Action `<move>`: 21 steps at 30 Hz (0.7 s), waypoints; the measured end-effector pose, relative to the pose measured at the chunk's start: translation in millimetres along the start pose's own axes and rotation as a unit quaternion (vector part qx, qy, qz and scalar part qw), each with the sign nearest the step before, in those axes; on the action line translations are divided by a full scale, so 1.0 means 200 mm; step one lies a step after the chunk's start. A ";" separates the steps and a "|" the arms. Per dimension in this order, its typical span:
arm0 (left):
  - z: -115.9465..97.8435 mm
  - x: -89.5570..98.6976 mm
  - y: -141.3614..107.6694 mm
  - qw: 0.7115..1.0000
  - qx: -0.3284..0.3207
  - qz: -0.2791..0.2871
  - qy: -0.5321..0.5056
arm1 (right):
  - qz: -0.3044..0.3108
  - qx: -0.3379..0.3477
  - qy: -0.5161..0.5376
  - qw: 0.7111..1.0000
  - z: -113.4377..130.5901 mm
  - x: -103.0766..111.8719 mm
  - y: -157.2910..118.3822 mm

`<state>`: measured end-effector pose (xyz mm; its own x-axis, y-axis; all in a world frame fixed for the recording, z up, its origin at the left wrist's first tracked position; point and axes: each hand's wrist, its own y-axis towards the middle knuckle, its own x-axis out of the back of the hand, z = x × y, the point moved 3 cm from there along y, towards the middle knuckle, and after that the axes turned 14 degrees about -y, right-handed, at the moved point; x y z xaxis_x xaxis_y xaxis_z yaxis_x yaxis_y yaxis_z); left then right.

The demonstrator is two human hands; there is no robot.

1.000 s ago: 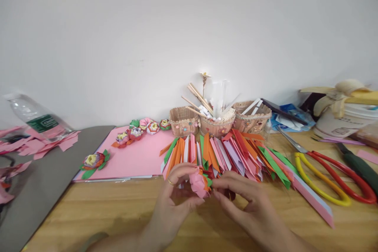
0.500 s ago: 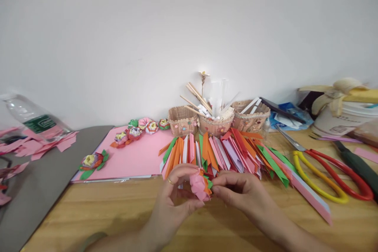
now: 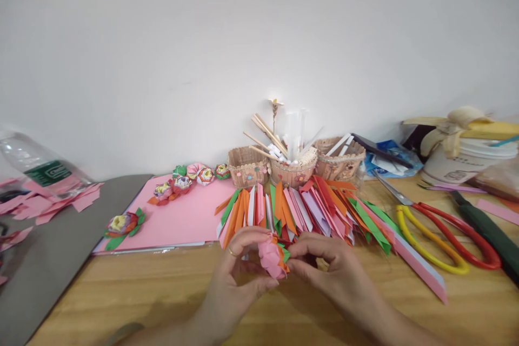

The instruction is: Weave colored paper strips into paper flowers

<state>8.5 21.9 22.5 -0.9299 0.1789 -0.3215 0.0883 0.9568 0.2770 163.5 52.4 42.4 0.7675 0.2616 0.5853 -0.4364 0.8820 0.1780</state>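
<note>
Near centre, over the tabletop [image 3: 162, 275], the left hand [image 3: 232, 287] pinches a paper flower [image 3: 271, 258]; the right hand [image 3: 334, 267], its thumb and forefinger apart a second ago, now pinches at the green edge [image 3: 286, 253], apparently adjusting it.

Paper flower [image 3: 271, 259], six o'clock: partly hidden by right grip [image 3: 330, 267]. Bottle [image 3: 44, 170], nine o'clock: cropped by left edge. Tub [image 3: 440, 168], three o'clock: lettering [image 3: 457, 175] too small to read.

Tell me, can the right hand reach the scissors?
Probably yes: the right hand is busy at the paper flower, but only folded strips lie between it and the scissors, with handles uncovered.
</note>
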 end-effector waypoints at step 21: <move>-0.01 0.01 -0.03 0.993 -0.031 -0.019 0.109 | -0.072 0.050 -0.090 0.992 0.04 -0.02 -0.03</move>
<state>6.0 16.6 22.6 -0.9879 0.0834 -0.1304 0.0367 0.9448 0.3257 159.3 43.7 45.3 0.7325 0.0541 0.6786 -0.3806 0.8590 0.3424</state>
